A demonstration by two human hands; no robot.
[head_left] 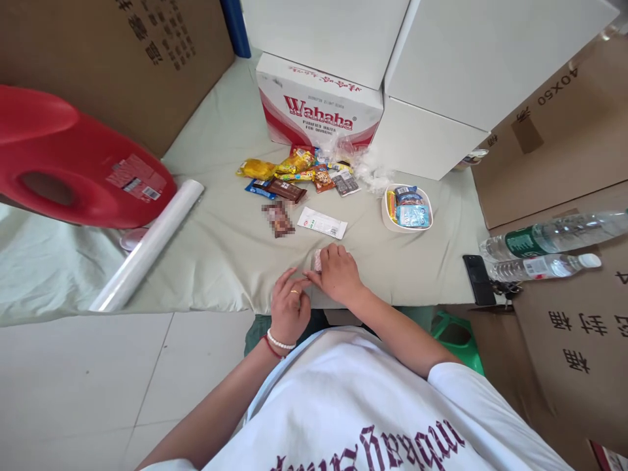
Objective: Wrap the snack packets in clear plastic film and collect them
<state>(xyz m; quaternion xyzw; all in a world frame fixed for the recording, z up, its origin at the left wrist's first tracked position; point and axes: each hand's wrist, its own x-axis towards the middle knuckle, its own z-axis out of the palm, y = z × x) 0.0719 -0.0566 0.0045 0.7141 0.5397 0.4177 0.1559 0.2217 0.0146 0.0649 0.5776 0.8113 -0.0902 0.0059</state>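
Storeroom: stacked cartons (441, 59), water case (318, 101)

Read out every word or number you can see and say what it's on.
"Wahaha": red-and-white carton.
"40X50": right cardboard box, upside down.
Too small, blurred or turned: snack packets, water bottles, red jug label, shirt print, Chinese characters on other boxes, small packet at right hand.

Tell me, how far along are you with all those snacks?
A few packets already lie in the white bowl. The right hand holds a small pink packet near the cloth's edge, the left hand close beside it. A pile of snack packets, a white sachet and a brown packet still lie loose on the cloth.
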